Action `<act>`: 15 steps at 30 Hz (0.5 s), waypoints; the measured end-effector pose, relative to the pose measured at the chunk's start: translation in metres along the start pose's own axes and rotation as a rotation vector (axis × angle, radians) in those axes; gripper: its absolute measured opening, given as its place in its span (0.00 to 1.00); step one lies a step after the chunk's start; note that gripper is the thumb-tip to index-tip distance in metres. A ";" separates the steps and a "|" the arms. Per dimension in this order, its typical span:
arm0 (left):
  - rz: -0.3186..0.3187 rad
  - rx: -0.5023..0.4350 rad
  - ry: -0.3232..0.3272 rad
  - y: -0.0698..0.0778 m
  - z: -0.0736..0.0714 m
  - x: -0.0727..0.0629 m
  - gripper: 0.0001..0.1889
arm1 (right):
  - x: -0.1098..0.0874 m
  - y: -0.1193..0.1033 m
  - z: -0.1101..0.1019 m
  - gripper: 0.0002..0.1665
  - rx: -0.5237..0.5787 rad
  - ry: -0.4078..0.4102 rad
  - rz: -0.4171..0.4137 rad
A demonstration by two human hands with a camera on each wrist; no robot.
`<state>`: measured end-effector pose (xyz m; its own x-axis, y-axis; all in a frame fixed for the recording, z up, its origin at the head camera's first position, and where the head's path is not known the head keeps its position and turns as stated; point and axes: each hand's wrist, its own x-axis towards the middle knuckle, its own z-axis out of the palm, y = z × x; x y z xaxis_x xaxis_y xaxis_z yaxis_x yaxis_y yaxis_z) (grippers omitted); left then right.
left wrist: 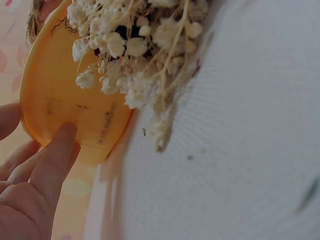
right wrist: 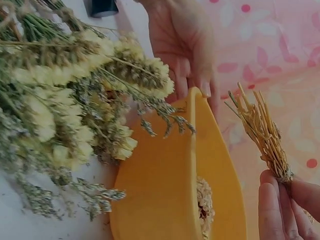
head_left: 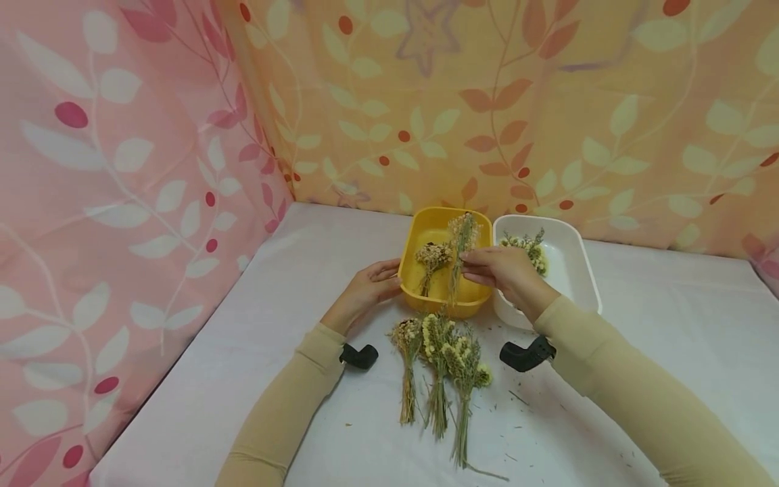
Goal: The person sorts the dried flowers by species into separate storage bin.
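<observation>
My right hand (head_left: 510, 274) pinches a small bundle of dried flowers (head_left: 464, 235) by its tied stems, over the yellow basin (head_left: 409, 237). In the right wrist view its bound stem ends (right wrist: 260, 130) stick up past the fingertips. My left hand (head_left: 372, 287) touches the basin's left side, with extended fingers (left wrist: 55, 155) against the wall. Inside the basin lies another dried bundle (head_left: 433, 256) with pale brown heads. In front of it, side by side on the table, lie a brownish bundle (head_left: 408, 338) and two yellow-flowered bundles (head_left: 437, 338), (head_left: 464, 362).
A white basin (head_left: 581, 270) stands against the yellow one's right side and holds yellow-green dried flowers (head_left: 535, 253). Stem scraps lie on the white tablecloth (head_left: 548, 419). Patterned cloth walls (head_left: 377, 88) rise at the back and left. A black wrist camera (head_left: 528, 354) sits below each wrist.
</observation>
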<state>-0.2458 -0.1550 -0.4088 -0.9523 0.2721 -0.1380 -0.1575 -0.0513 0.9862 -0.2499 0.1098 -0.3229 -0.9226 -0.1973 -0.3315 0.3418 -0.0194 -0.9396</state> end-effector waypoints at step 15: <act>0.009 -0.006 -0.016 -0.002 -0.001 0.000 0.29 | 0.038 0.003 0.010 0.24 0.026 0.066 0.007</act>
<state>-0.2460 -0.1554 -0.4107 -0.9493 0.2871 -0.1277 -0.1508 -0.0598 0.9868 -0.2825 0.0927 -0.3375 -0.9295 -0.1323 -0.3442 0.3524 -0.0439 -0.9348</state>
